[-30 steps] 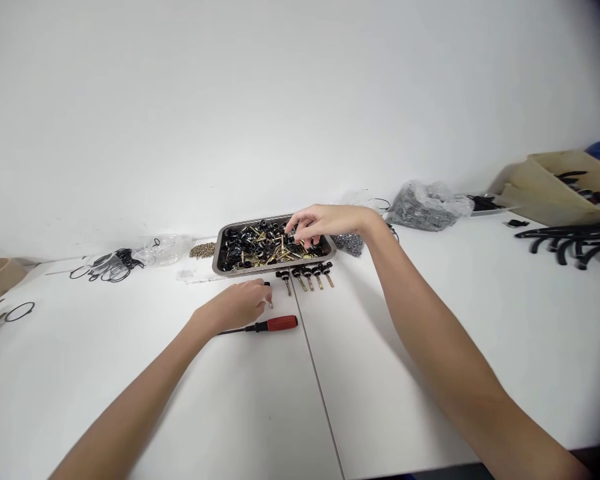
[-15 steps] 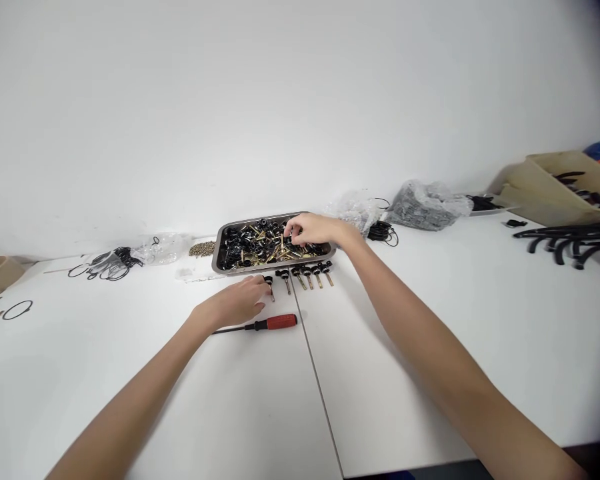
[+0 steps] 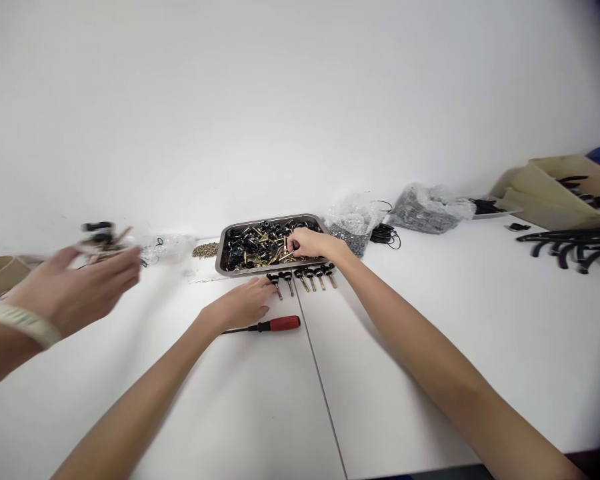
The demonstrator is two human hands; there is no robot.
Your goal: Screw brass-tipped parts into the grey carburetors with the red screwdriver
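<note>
Reaches the right hand (image 3: pixel 310 244) into the metal tray (image 3: pixel 250 270) at the far side of the white table (image 3: pixel 480 300), down among the heap of black and brass loose parts (image 3: pixel 253 247). Draws thumb and fingertips close together there, nearly shut; cannot tell whether a piece sits between them. Rests the left hand (image 3: pixel 240 305) low on the table just in front of the tray, fingers loosely stretched, fingertips touching the leftmost of the row of assembled pieces (image 3: pixel 307 277) laid along the tray's near rim; cannot tell whether pinching it or only touching. Leaves a red-handled screwdriver (image 3: pixel 275 325) lying just beside that hand on its near side, untouched. Shares the table with a co-worker's hand (image 3: pixel 75 287), blurred and raised at the left, a pale wristband (image 3: pixel 25 325) on the wrist and small black bits (image 3: pixel 97 235) at the fingertips. Has clear plastic bags (image 3: pixel 353 217) just right of the tray.
</note>
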